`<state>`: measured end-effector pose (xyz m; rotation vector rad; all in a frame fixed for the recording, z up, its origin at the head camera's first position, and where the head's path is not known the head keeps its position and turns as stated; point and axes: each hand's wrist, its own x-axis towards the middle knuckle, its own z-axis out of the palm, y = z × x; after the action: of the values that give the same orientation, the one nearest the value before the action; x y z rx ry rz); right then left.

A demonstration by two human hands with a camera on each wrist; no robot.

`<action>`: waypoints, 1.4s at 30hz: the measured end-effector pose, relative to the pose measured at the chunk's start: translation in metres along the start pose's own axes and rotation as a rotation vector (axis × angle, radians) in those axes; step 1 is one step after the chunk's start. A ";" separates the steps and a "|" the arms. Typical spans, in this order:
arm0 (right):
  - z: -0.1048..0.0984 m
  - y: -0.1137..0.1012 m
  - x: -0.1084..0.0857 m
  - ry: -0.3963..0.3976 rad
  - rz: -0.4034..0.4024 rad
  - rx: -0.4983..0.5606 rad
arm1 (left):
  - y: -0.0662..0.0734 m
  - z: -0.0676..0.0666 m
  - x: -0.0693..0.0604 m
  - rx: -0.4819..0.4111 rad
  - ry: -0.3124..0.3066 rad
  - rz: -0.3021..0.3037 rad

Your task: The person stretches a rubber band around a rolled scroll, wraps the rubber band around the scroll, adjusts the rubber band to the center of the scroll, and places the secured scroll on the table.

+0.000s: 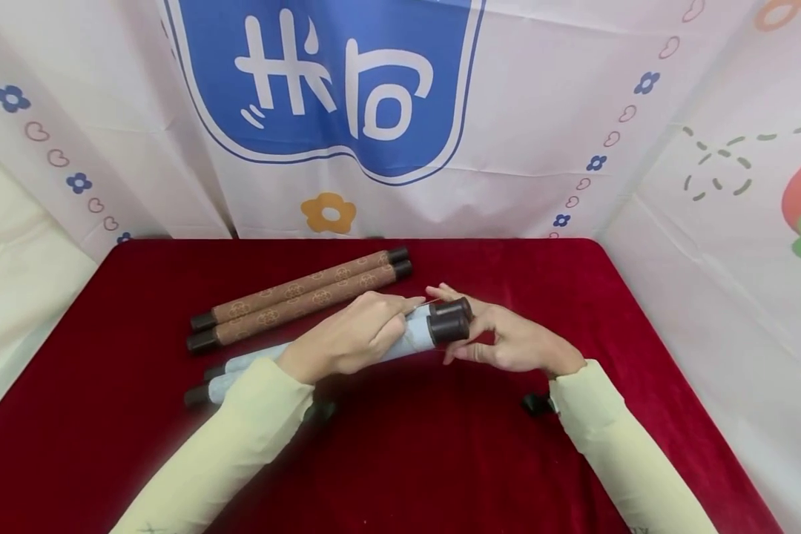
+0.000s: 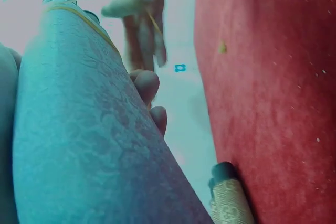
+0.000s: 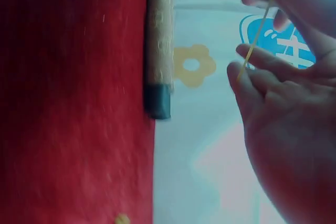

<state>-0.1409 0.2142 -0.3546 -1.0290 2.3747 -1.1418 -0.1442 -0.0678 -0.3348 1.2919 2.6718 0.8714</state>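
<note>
My left hand [image 1: 350, 334] grips a pair of light blue patterned scrolls [image 1: 414, 337] with dark end knobs, lying side by side. Their right end is raised and points toward my right hand [image 1: 514, 337]. A thin yellow rubber band [image 3: 254, 43] is stretched taut across the fingers of that hand, with the fingers spread and bent just beyond the knobs. In the left wrist view, the band [image 2: 105, 35] also passes around the scrolls near their end. The left palm hides the middle of the scrolls.
Behind the left hand, two brown patterned scrolls [image 1: 300, 285] with dark ends lie together on the red cloth [image 1: 440, 460]. White printed fabric [image 1: 527, 141] hangs behind and at the sides. A tiny yellowish bit [image 2: 223, 47] is on the cloth.
</note>
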 end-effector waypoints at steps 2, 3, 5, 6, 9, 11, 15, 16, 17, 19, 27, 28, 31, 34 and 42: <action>0.006 0.003 0.004 -0.029 -0.049 0.091 | 0.004 -0.004 -0.002 -0.024 0.012 0.020; 0.008 0.003 0.005 -0.038 -0.067 0.118 | 0.005 -0.006 -0.003 -0.026 0.018 0.027; 0.012 0.005 0.008 -0.041 -0.095 0.166 | 0.007 -0.007 -0.004 -0.029 0.032 0.032; 0.014 0.006 0.009 -0.031 -0.089 0.189 | 0.007 -0.007 -0.003 -0.028 0.038 0.028; 0.015 0.010 0.011 0.060 0.052 0.307 | 0.007 -0.001 0.001 -0.018 0.030 -0.016; 0.016 0.011 0.013 0.159 0.174 0.375 | 0.006 0.007 0.006 0.003 0.018 -0.042; 0.018 0.012 0.019 0.374 0.321 0.596 | 0.003 0.017 0.013 0.048 0.052 -0.067; 0.017 0.012 0.020 0.417 0.327 0.656 | 0.002 0.018 0.014 0.062 0.074 -0.068; 0.017 0.012 0.020 0.460 0.327 0.710 | 0.001 0.018 0.015 0.071 0.091 -0.071; 0.015 0.011 0.019 0.494 0.340 0.785 | 0.000 0.020 0.017 0.094 0.101 -0.076; 0.018 -0.007 0.022 0.480 0.422 0.442 | -0.005 0.035 0.021 0.220 0.116 -0.140; 0.020 -0.007 0.024 0.500 0.436 0.384 | -0.005 0.035 0.021 0.223 0.118 -0.153; 0.026 -0.008 0.026 0.556 0.477 0.251 | -0.007 0.036 0.024 0.207 0.105 -0.178; 0.031 -0.008 0.027 0.594 0.470 0.182 | -0.007 0.037 0.026 0.186 0.078 -0.175; 0.036 -0.010 0.028 0.646 0.427 0.118 | -0.009 0.038 0.026 0.095 0.047 -0.173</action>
<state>-0.1357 0.1698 -0.3689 -0.0799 2.7480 -1.5747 -0.1573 -0.0352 -0.3665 1.0482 2.8413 0.7715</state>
